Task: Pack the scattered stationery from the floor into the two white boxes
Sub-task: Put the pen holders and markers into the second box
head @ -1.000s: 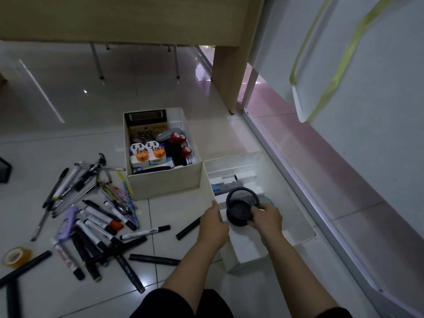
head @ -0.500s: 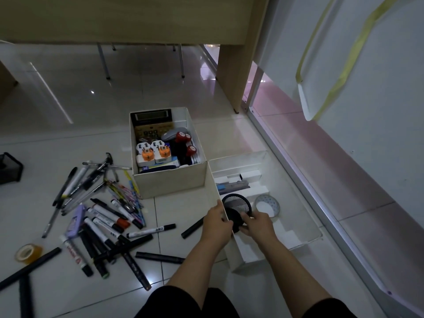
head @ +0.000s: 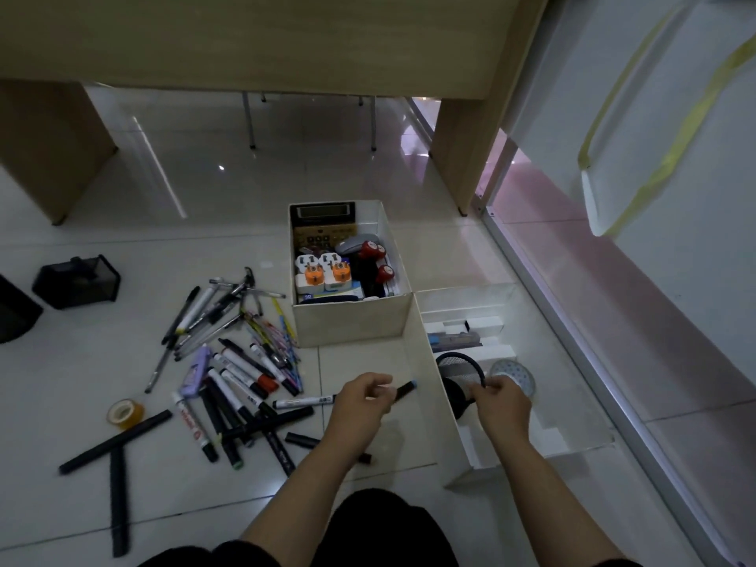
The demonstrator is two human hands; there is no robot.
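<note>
Our left hand (head: 362,399) grips 1 black marker (head: 403,390); right hand (head: 501,403) pinches mesh cup (head: 460,372) rim inside the right box (head: 433,386).

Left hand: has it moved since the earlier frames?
Yes. The left hand has left the near box's side wall and shifted leftward over the floor, now by a black marker.

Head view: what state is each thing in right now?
Left hand: pinching a black marker.
Right hand: gripping the mesh cup rim.
Mesh cup: tilted inside the right box.
Left box: open, nearly full.
Tape roll: on the floor.
</note>
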